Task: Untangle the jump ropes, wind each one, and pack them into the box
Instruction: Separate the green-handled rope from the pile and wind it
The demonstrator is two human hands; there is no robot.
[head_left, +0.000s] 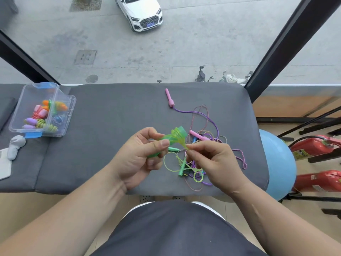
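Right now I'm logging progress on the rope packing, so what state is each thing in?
Clear box: open, lid up, wound ropes inside.
Green rope: partly wound on its handle, the rest loose.
Left hand: gripping the green handle.
Right hand: pinching the green cord.
Rope pile: tangled on the cushion.
Far pink handle: lying loose, cord running into the pile.

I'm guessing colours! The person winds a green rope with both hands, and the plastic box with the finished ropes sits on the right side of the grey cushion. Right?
Nearly. The head view shows the left hand and right hand winding the green rope, but the plastic box sits on the left side of the grey cushion, not the right.
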